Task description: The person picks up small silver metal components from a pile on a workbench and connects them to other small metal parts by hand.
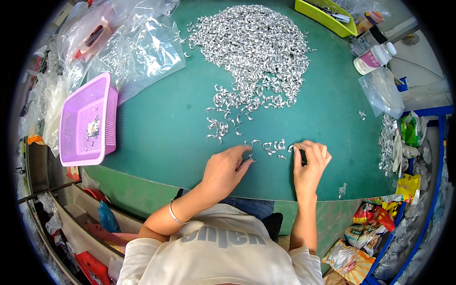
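Note:
A large heap of small, curved, silvery metal pieces (251, 42) covers the far middle of the green table (166, 128). My left hand (223, 171) is at the near edge of the table, thumb and index finger closing on one small curved metal piece (252, 158). To its right, my right hand (309, 166) pinches another curved metal piece (291, 148) between thumb and fingertips. Between the two hands lies a short row of loose pieces (270, 147). A looser cluster (218, 127) lies beyond my left hand, spilling from the heap.
At the left stands a pink plastic basket (112, 123) with several pieces inside. Clear plastic bags (142, 57) lie behind it. A yellow-green tray (327, 19) and a white bottle (375, 58) stand at the far right. More pieces (387, 142) lie along the right edge.

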A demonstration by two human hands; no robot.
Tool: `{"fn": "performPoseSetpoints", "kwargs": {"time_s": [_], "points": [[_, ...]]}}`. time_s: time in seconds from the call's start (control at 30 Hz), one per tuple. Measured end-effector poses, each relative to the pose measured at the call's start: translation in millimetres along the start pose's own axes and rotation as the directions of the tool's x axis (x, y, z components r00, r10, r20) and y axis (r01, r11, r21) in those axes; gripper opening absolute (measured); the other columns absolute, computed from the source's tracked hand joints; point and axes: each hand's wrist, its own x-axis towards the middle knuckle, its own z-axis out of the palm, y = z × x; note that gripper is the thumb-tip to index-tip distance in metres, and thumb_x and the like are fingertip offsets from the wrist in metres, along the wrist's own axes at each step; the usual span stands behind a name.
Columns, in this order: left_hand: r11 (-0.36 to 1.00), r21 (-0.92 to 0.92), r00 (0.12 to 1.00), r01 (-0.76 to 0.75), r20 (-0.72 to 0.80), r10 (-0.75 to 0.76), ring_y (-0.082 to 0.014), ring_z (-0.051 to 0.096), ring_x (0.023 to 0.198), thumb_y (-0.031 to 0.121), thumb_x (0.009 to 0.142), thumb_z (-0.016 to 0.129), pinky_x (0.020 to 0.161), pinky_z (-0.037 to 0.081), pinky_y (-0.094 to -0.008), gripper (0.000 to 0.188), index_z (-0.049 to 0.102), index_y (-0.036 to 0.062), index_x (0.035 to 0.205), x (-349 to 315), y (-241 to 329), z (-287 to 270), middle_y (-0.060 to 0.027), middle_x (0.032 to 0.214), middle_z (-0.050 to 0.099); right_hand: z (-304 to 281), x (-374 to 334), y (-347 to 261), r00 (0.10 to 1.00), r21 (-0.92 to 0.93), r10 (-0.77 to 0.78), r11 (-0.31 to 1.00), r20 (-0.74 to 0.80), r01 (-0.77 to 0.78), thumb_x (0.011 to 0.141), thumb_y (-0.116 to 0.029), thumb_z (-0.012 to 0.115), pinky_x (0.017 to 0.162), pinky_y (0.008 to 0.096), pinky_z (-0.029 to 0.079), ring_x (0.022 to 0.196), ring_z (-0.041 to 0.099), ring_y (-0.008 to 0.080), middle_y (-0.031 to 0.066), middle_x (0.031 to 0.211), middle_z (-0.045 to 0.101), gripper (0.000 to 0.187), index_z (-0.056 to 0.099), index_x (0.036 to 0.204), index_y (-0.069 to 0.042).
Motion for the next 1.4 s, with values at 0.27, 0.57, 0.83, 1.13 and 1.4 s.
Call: {"fn": "performPoseSetpoints", "kwargs": {"time_s": [0.27,0.57,0.83,1.13,1.4], "points": [[0.937,-0.154,0.949,-0.314,-0.023,0.314,-0.0143,0.043,0.048,0.001,0.065,0.072,0.043,0.034,-0.0269,0.032,0.063,0.0078,0.096,-2.6,27.1,-14.2,-0.0039,0.059,0.046,-31.5,-4.1,-52.9,0.988,0.442,0.025,0.892,0.154,-0.092,0.064,0.002,0.066,0.074,0.0306,0.035,0.078,0.054,0.0214,0.0057,0.078,0.061,0.014,0.059,0.074,-0.003],[0.808,-0.583,0.995,0.083,0.096,-0.033,-0.0050,0.040,0.052,0.003,0.076,0.064,0.043,0.029,-0.0217,0.014,0.065,0.0021,0.090,-9.8,29.2,-27.0,0.0013,0.061,0.049,-37.7,-8.4,-65.5,0.981,0.748,0.034,0.642,0.190,-0.167,0.063,0.007,0.068,0.070,0.0301,0.041,0.075,0.054,0.0207,0.0075,0.078,0.061,0.018,0.059,0.078,0.000],[0.402,-0.820,0.912,0.408,0.343,-0.226,-0.0028,0.037,0.052,0.001,0.080,0.058,0.043,0.024,-0.0182,0.010,0.064,-0.0042,0.087,-19.3,35.9,-31.0,-0.0011,0.070,0.055,-34.5,-13.3,-79.0,0.974,0.849,0.138,0.478,0.179,-0.224,0.063,0.011,0.067,0.070,0.0294,0.042,0.079,0.053,0.0199,0.0090,0.079,0.061,0.021,0.058,0.080,0.003],[0.563,-0.787,0.966,0.252,0.238,-0.100,-0.0006,0.035,0.056,0.004,0.081,0.060,0.046,0.027,-0.0175,0.014,0.065,-0.0015,0.093,-23.9,38.1,-36.5,0.0050,0.065,0.047,-39.4,-13.7,-83.8,0.985,0.854,0.101,0.490,0.140,-0.172,0.062,0.011,0.066,0.069,0.0299,0.041,0.077,0.052,0.0216,0.0103,0.078,0.061,0.021,0.059,0.080,0.004],[0.571,-0.796,0.976,0.198,0.216,-0.038,-0.0012,0.034,0.056,0.001,0.080,0.060,0.046,0.026,-0.0186,0.015,0.066,0.0002,0.094,-25.5,36.7,-36.0,0.0030,0.067,0.048,-44.7,-13.4,-86.6,0.996,0.813,0.046,0.575,0.083,-0.094,0.059,0.011,0.067,0.066,0.0303,0.041,0.075,0.052,0.0230,0.0117,0.077,0.061,0.021,0.060,0.077,0.005]]}}
